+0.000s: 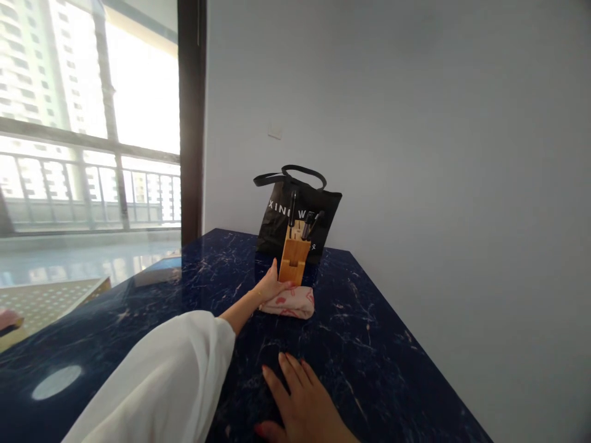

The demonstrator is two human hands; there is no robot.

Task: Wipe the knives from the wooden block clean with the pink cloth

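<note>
The left hand (pixel 273 285) reaches toward the table's far edge, its thumb by the top of a folded pink cloth (pixel 293 303) and the front foot of a wooden knife block (pixel 293 263). The cloth lies just under and to the right of this hand; the block rises just beyond the cloth, beside the raised finger. Whether the left hand grasps either one cannot be told. The right hand (pixel 302 400) is spread, holding nothing, palm down on the blue table (pixel 369 369) nearer its near side, well apart from the cloth. A black bag (pixel 272 224) stands behind the block, toward the far edge, left of the far right corner.
</note>
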